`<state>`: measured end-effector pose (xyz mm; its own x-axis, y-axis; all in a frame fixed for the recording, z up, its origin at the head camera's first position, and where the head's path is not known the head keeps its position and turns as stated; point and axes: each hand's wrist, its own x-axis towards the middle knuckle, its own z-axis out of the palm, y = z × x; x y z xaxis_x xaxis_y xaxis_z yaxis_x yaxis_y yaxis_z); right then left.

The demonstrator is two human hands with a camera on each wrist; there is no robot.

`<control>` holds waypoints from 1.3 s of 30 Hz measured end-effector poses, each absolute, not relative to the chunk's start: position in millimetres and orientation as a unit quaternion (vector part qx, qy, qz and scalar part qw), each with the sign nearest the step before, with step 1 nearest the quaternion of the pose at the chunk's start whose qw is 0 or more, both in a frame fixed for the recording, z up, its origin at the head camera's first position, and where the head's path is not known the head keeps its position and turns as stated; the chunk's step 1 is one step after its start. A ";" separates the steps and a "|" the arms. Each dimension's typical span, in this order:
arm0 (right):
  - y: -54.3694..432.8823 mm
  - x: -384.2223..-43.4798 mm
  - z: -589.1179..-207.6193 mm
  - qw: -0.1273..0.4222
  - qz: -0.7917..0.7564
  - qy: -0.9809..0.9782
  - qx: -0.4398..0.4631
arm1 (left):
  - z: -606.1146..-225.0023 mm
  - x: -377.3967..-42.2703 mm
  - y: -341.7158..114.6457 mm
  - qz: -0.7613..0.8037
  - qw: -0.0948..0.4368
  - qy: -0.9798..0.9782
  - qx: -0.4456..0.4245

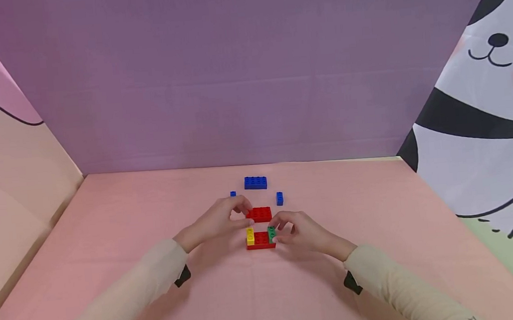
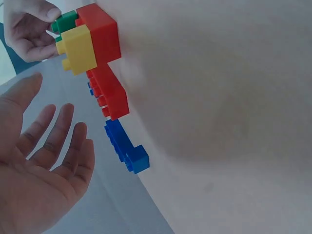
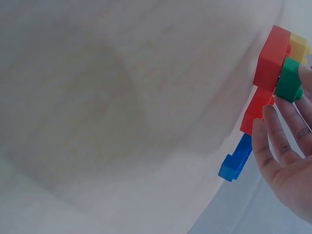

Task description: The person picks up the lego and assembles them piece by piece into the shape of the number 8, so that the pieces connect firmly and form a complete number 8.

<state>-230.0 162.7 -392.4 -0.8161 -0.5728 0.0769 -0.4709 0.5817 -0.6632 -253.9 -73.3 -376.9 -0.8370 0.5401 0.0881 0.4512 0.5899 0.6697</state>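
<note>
Close to me on the pink table lies a red building brick point(image 1: 260, 238), with a small yellow brick point(image 1: 250, 236) upright on its left end and a small green brick point(image 1: 272, 234) on its right end. My right hand point(image 1: 305, 231) pinches the green brick between thumb and forefinger, the other fingers loosely extended. Just behind, a second red brick point(image 1: 261, 214) lies flat. Over its left side hovers my left hand point(image 1: 220, 217), fingers relaxed and apart. The left wrist view shows nothing within the left hand point(image 2: 48, 161).
Farther back lies a large blue brick point(image 1: 256, 182). Two small blue bricks flank the middle, one at right point(image 1: 279, 198) and one partly hidden behind the left hand point(image 1: 233, 194). A purple backdrop point(image 1: 232, 81) rises behind the table point(image 1: 258, 300), with a panda-printed panel point(image 1: 483, 112) at right.
</note>
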 end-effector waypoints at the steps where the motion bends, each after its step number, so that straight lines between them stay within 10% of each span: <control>1: 162.7 -229.9 -392.4 0.073 -0.349 0.887 -0.294 | -377.3 -254.9 -73.0 0.356 0.059 0.891 0.277; 39: 162.6 -231.7 -396.0 0.079 -0.362 0.886 -0.279 | -406.6 -286.8 -67.7 0.322 0.097 0.917 0.215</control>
